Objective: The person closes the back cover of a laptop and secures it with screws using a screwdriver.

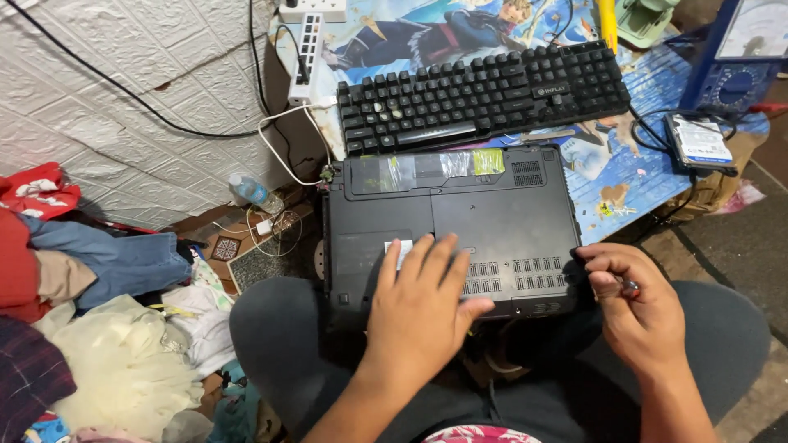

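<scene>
A black laptop (pixel 492 205) lies upside down across my lap, its bottom cover with vent slots facing up. My left hand (pixel 423 303) rests flat on the near part of the cover, fingers spread, partly over a small white sticker (pixel 396 248). At the laptop's near right corner my right hand (pixel 636 308) is curled around a small tool with a red tip (pixel 630 288), most of it hidden in the fist. A strip of clear tape with a yellow-green patch (pixel 460 162) runs along the laptop's far edge.
A black keyboard (pixel 484 94) lies beyond the laptop on a colourful printed mat (pixel 632 176). A hard drive (pixel 699 141) and a blue meter (pixel 739 57) sit at the right. White power strips (pixel 309 49) and cables lie at the back. Clothes (pixel 90 312) are piled left beside a plastic bottle (pixel 250 191).
</scene>
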